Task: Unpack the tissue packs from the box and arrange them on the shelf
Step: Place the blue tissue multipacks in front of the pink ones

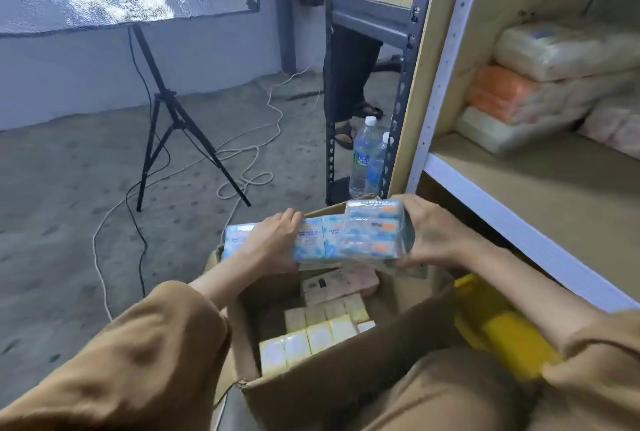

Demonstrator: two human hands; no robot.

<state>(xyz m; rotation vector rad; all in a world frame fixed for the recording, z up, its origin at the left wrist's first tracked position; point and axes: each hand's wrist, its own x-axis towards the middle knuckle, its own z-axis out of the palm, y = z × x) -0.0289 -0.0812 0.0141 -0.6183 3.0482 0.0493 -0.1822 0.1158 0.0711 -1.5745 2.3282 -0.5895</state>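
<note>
Both my hands hold blue tissue packs just above the far side of an open cardboard box. My left hand grips the long blue bundle from the left. My right hand clasps the stacked blue packs at the right end. Inside the box lie yellow-white tissue packs in rows and a pink pack further back. The wooden shelf stands to the right, with cream, orange and pink tissue bundles stacked at its back.
A yellow object lies right of the box under my right forearm. Two water bottles stand by the dark metal rack post. A light stand tripod and cables cross the concrete floor at left. A person's legs stand behind the rack.
</note>
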